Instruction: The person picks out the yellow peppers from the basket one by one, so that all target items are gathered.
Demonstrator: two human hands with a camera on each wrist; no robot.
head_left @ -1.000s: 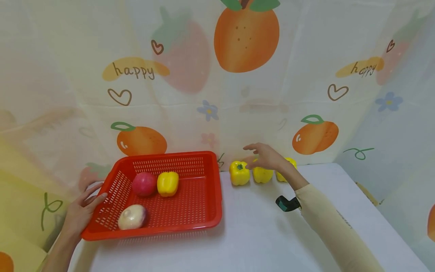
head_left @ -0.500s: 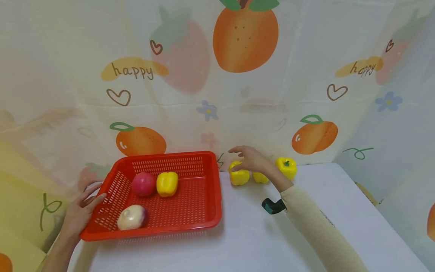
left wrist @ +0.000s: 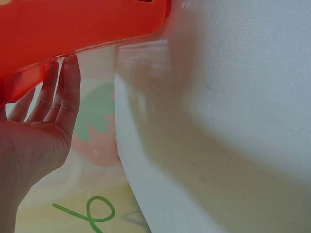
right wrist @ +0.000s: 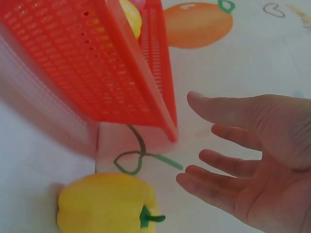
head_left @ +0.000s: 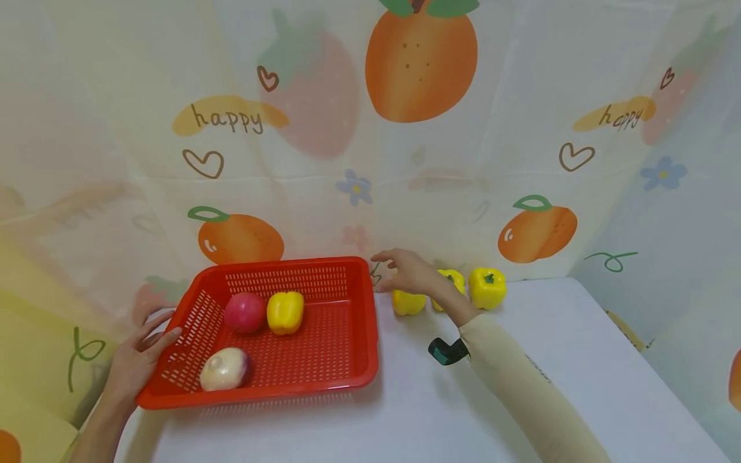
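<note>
My left hand (head_left: 136, 363) holds the left rim of a red plastic basket (head_left: 307, 388), thumb at the rim and fingers along its outer side. In the left wrist view, its fingers (left wrist: 69, 92) reach the basket's underside edge. Inside lie a dark pink round fruit or vegetable (head_left: 246, 313), a yellow bell pepper (head_left: 285, 313) and a white-and-purple onion or turnip (head_left: 224, 370). Beside the basket's back right corner, my right hand (head_left: 412, 272) hovers with fingers spread, holding nothing. Below it stands a second yellow bell pepper (right wrist: 104, 204), partly hidden by the hand in the head view.
Two more yellow bell peppers, a middle one (head_left: 453, 283) and a right one (head_left: 487, 288), stand along the back of the white table (head_left: 417, 411). A fruit-patterned curtain (head_left: 324, 206) rises right behind them. A dark wrist device (head_left: 447, 352) hangs under the right forearm.
My right hand has moved left from above the middle and left peppers to the basket's back right corner, uncovering the peppers on the right. The left hand and basket have stayed put.
</note>
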